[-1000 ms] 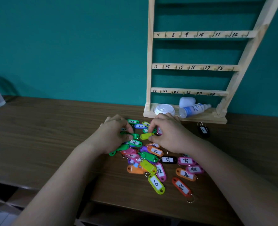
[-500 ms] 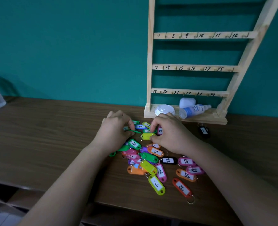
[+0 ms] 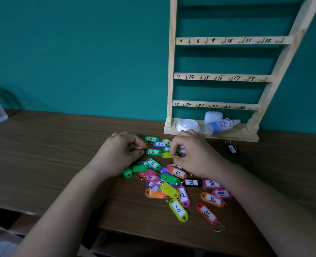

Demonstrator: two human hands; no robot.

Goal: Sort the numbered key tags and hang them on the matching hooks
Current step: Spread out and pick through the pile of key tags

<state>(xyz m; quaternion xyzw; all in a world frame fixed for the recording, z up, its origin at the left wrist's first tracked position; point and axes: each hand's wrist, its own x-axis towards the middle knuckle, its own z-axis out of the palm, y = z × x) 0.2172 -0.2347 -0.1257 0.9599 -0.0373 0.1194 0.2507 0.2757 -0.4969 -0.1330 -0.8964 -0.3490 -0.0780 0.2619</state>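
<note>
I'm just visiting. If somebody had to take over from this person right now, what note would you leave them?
Left hand pinches an orange tag at the heap's far edge.
Right hand curls over a yellow-green tag; grip unclear.
Other tags lie in a pile on the table; one black tag lies apart, near the rack.
Done: nothing hung; the visible hooks are bare.
Left: sort and hang every tag.

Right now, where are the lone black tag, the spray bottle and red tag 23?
lone black tag [image 3: 231,148]: head view, white label.
spray bottle [image 3: 220,125]: head view, blue label.
red tag 23 [image 3: 207,213]: head view, white label.
</note>
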